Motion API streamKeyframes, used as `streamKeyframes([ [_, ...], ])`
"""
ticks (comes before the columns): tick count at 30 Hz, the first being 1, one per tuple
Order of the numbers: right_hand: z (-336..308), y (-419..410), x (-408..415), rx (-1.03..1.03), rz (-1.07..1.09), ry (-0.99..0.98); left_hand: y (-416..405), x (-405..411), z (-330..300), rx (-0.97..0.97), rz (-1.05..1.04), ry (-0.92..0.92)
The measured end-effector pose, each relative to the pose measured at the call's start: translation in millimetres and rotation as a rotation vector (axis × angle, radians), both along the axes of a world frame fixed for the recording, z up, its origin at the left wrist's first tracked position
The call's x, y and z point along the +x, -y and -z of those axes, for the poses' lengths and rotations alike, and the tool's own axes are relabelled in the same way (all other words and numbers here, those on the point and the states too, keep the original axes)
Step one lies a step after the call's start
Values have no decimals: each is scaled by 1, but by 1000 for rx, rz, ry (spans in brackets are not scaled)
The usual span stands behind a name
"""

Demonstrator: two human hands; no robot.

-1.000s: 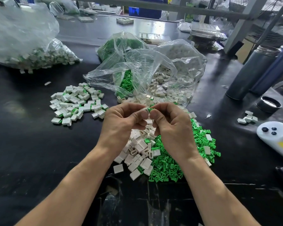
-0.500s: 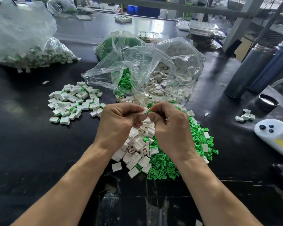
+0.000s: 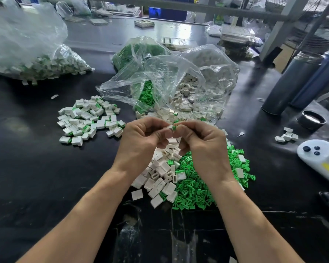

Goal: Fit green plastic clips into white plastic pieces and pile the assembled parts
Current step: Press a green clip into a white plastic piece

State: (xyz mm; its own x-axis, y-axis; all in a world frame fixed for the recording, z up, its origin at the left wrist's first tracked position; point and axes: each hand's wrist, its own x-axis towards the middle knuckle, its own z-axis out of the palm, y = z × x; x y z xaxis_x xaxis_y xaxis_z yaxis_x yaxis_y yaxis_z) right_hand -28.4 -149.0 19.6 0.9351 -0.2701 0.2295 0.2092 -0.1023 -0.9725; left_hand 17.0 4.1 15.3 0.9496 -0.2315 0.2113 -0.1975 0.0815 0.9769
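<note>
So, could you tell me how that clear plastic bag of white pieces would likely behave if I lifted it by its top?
The clear plastic bag looks thin and crumpled, so it would probably sag, not hold shape. Its mouth lies open toward the white pieces on the table, so more would likely spill out.

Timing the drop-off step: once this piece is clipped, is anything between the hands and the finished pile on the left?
Nothing visible. The left hand and right hand hold the part; bare table leads to the assembled pile.
</note>
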Motion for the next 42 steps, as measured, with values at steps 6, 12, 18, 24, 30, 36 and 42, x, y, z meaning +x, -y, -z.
streamKeyframes([
  [6,-5,1,0,110,-44,-163,4,-4,0,26,21,41],
  [12,-7,-13,0,150,-65,-227,10,-8,1,11,96,44],
  [18,-4,-17,2,84,8,-191,14,-11,1,31,113,66],
  [24,-4,-17,-1,127,-16,-181,12,-14,-5,24,95,78],
  [30,0,-17,2,162,-31,-143,14,-16,-6,79,94,112],
  [36,11,-19,10,170,2,-141,16,-19,-8,119,78,115],
  [42,15,-19,14,210,51,-129,17,-22,-9,124,79,105],
])
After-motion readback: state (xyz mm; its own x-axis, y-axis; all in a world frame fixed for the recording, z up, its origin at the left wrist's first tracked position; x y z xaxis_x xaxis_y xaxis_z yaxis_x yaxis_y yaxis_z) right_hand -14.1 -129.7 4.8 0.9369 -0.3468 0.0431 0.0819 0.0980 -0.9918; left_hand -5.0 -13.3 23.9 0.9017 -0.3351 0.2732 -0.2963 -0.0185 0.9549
